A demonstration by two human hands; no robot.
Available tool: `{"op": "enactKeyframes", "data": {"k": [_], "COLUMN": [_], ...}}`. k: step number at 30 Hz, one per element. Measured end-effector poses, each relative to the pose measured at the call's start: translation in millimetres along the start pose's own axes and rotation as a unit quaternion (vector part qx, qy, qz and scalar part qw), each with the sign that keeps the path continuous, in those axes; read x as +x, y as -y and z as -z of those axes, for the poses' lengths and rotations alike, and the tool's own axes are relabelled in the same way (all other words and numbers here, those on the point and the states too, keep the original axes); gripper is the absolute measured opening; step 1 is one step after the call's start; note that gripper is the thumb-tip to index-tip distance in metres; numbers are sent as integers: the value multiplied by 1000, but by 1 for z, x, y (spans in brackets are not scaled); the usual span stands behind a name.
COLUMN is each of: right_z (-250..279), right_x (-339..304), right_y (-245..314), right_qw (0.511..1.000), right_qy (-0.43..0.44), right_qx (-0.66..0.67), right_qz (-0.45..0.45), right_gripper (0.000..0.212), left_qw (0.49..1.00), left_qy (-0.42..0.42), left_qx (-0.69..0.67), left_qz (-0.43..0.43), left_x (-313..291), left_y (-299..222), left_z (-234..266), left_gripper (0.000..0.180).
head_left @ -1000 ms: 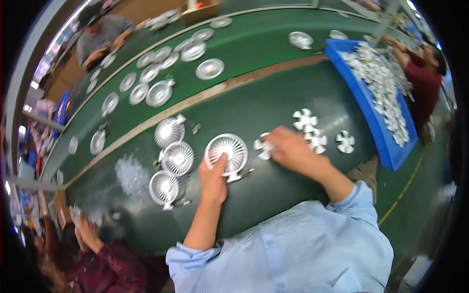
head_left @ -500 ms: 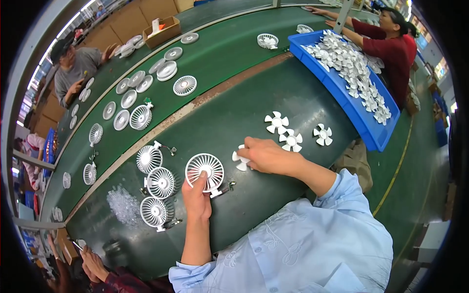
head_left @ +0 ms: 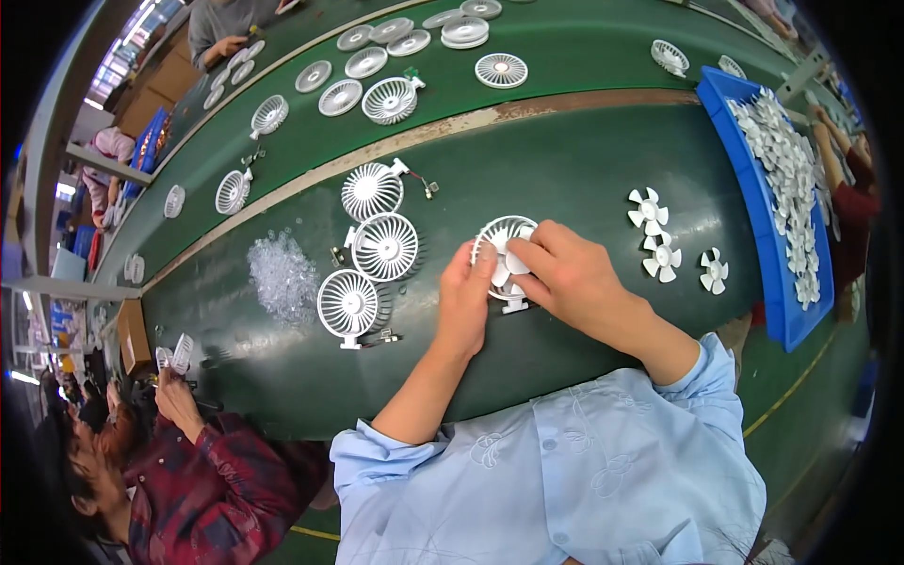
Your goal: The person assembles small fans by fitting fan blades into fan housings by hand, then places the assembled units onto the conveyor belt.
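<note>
My left hand point(head_left: 465, 297) grips a white round fan housing point(head_left: 489, 229) by its left side, thumb over the rim. A stub hangs at the housing's lower edge. Pinched in my right hand point(head_left: 574, 278) is a white fan blade point(head_left: 509, 265), which lies inside the housing's ring; my fingers cover part of it, so I cannot tell whether it is seated. To the left stand several slatted fan housings point(head_left: 384, 247) with wires and small circuit boards. On the right, three loose fan blades point(head_left: 662, 257) lie on the dark green table point(head_left: 565, 160).
A pile of small clear plastic pieces point(head_left: 282, 280) lies at left. A blue tray point(head_left: 786, 311) heaped with white blades stands at the right. Beyond a worn ledge, a green belt point(head_left: 565, 47) carries round covers and housings. A co-worker in a plaid sleeve point(head_left: 250, 471) sits at lower left.
My right hand has brought the blade from the table over to the housing and into its ring. Both hands are now together. The view has turned to the left.
</note>
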State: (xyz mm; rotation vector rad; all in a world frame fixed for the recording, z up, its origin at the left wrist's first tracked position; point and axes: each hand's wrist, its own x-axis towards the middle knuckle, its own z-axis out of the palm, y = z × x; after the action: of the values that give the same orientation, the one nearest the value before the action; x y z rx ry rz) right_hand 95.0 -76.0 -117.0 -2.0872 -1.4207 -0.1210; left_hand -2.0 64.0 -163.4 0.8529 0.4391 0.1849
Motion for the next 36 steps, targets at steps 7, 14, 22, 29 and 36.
{"op": "enactKeyframes", "data": {"k": [7,14,22,29,36], "right_z": [-10,-18,-20,28,-6], "right_x": [7,-1,10,71,127], "right_y": [4,-33,-45,-179,-166], "right_qw": [999,911,903,769,786], "right_qy": [-33,87,125,-110,-12], "right_qx": [43,347,348,474,458], "right_qz": [3,-205,-219,-414,-416], "right_gripper": [42,42,34,21,33], "left_qw": [991,967,958,981,982], "left_qy": [-24,-19,-36,-26,-18], "left_qx": [83,203,247,165,179], "left_qz": [-100,-149,-143,-103,-60], "left_x": [0,-1,7,6,8], "left_y": [-2,3,7,4,11], "left_z": [-1,6,7,10,17], "left_gripper": [34,32,36,36,27]}}
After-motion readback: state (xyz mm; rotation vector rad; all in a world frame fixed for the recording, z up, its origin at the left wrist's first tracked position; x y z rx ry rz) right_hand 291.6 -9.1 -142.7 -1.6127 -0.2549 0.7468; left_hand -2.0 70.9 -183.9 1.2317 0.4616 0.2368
